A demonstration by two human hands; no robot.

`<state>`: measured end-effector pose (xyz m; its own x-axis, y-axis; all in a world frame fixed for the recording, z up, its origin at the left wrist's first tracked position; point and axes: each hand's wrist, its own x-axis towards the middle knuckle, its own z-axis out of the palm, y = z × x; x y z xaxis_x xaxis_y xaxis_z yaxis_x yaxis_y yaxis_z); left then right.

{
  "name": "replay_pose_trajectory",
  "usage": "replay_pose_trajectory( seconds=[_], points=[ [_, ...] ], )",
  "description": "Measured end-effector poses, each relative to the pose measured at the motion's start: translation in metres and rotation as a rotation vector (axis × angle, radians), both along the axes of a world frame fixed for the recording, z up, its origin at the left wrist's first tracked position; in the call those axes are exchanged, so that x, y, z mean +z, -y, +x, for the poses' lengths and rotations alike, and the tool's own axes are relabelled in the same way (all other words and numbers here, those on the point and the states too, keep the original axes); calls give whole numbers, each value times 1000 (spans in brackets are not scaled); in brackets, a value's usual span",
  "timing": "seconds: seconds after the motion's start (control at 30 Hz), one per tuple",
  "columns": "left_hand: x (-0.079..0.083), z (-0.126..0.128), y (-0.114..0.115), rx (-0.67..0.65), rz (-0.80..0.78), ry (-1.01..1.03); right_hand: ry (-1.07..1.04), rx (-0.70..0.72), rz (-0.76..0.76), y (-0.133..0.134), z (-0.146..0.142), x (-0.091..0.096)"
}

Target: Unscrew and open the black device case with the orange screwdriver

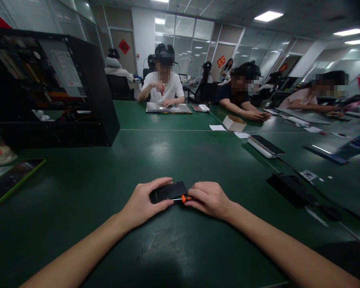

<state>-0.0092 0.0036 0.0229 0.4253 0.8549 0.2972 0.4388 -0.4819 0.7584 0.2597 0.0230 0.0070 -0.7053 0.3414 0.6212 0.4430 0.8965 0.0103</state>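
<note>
My left hand (144,202) grips the left end of a flat black rectangular case (169,191), thumb along the near edge and fingers on the far edge. In my right hand (210,198) is a screwdriver (184,199) with an orange and black handle. Its thin metal shaft points left and lies along the near edge of the case, close to my left thumb. Whether the tip touches the case I cannot tell. Both hands are low over the green table (165,248), in the middle of the view.
At the left stands an open black computer case (99,92), with a green-edged phone (15,180) before it. To the right lie a black adapter (288,190) with a cable, a white device (265,146) and a small cardboard box (234,123). Across the table several people sit working.
</note>
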Motion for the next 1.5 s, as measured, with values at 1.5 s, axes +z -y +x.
replay_pose_trajectory(
  seconds=[1.5],
  points=[
    [-3, -44, -46, 433, 156, -372, 22, -359, -451, -6, 8, -1]
  ],
)
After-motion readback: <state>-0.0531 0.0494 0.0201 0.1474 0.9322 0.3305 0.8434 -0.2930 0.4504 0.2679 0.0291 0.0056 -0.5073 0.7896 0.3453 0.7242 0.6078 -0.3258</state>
